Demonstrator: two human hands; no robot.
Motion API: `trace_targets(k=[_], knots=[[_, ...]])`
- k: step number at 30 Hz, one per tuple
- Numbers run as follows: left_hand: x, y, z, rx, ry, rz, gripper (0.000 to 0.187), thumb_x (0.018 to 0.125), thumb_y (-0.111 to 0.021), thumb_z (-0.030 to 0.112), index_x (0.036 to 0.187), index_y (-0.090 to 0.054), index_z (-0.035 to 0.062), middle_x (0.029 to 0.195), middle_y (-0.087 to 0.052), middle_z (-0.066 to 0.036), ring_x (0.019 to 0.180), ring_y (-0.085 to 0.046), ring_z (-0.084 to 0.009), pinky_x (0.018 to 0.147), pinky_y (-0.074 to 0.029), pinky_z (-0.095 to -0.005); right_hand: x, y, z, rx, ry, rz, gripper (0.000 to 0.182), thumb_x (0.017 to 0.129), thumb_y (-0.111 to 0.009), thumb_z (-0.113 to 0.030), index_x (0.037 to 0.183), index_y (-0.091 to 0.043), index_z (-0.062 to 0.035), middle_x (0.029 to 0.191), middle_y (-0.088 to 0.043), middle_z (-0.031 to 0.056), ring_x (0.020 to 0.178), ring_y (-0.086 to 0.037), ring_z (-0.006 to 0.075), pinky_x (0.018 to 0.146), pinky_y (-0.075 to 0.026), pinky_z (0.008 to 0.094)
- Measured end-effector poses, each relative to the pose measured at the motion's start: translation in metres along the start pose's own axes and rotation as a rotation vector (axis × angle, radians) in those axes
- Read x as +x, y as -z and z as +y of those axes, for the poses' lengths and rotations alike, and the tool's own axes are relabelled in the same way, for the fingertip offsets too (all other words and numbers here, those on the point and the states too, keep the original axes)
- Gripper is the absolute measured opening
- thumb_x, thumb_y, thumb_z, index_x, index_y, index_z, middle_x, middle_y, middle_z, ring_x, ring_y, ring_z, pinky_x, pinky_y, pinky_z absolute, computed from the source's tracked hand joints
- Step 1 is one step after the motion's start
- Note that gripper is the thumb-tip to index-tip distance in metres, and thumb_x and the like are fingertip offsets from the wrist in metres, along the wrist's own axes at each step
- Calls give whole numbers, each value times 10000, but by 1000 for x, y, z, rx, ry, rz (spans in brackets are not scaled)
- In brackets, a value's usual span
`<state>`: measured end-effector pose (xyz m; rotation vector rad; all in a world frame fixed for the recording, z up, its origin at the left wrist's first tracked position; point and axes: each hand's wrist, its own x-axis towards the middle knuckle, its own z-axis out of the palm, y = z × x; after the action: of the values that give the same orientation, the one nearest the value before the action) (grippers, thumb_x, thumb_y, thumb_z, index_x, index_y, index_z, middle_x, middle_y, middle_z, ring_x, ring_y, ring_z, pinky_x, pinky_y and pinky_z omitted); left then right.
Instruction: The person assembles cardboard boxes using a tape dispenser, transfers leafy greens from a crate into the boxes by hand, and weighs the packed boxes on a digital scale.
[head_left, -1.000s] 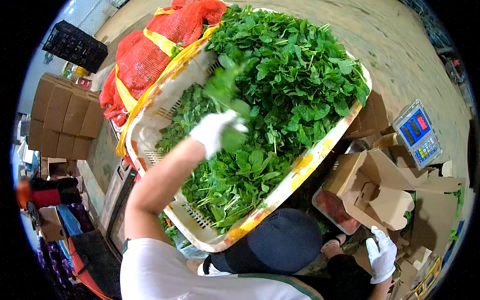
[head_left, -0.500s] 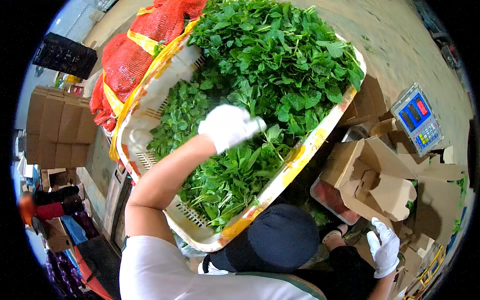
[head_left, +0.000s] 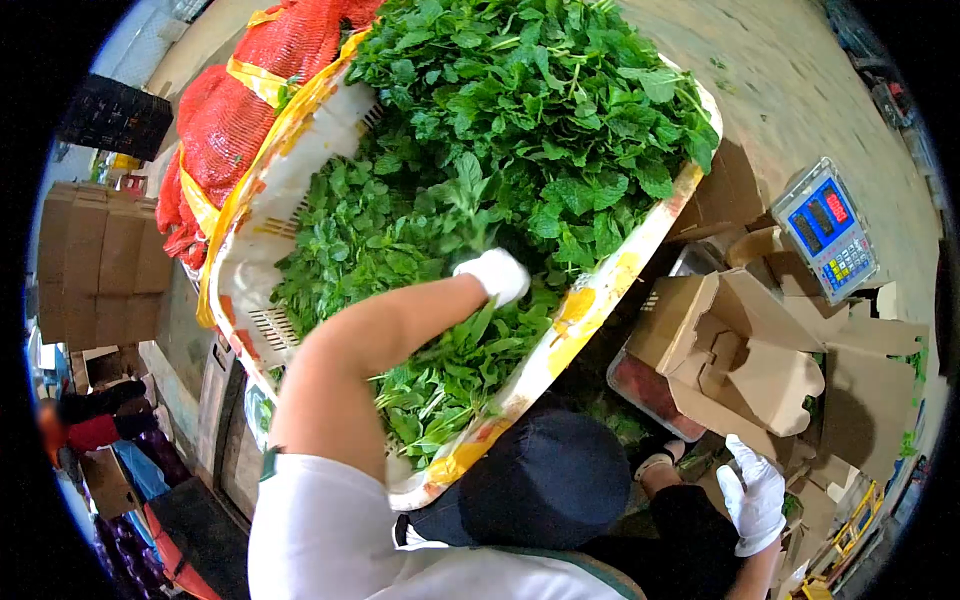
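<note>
A large white plastic crate (head_left: 262, 240) with yellow tape on its rim holds leafy green herbs that look like mint (head_left: 590, 110). My left hand (head_left: 497, 276), in a white glove, is down among the leaves near the crate's middle. Its fingers are curled into the stems and the fingertips are hidden; a blurred sprig stands just above the knuckles. Off to the right, outside the crate, my right hand (head_left: 755, 500) is raised with gloved fingers apart and nothing in them. Nearest to it is an open cardboard box (head_left: 745, 350).
A digital scale display (head_left: 825, 230) stands beyond the box. Under the box is a tray (head_left: 650, 390) with reddish contents. Red mesh sacks (head_left: 225, 120) lean along the crate's far left side. Stacked cartons (head_left: 100, 260) stand at left. Dark cloth (head_left: 545, 475) bulges by the crate's near edge.
My left hand has moved right and lower into the herbs, and its extended finger is now out of sight. My right hand has shifted slightly down and stays open. The view has moved a little.
</note>
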<state>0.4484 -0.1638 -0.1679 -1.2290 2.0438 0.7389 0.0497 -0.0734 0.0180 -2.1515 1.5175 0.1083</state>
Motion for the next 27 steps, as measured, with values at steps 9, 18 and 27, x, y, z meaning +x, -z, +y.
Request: trace_targets(k=[9,18,27], knots=[[-33,-55,-7,-190,124,15,241,720,-480,162,851,-654,60,885,-630,-150,821,-616,-276,682,-494,-358,10,0,4,51,-59,-14,324,689,-609,-84,1006,-578,-25,895,-602,168,787,-580,319,713,-459,360],[22,-16,-1,268,-37,182,659,657,-641,90,1258,-370,76,1338,-315,-169,1197,-359,-338,879,-400,-430,12,-3,4,36,-81,18,309,692,-608,-90,993,-590,-20,889,-612,173,795,-596,301,704,-469,345],[77,-48,-22,22,-5,121,302,744,-522,240,964,-615,55,988,-597,-181,865,-594,-328,735,-479,-400,3,0,4,20,-106,-14,349,685,-627,-95,1023,-575,-27,879,-603,161,783,-582,310,706,-463,350]])
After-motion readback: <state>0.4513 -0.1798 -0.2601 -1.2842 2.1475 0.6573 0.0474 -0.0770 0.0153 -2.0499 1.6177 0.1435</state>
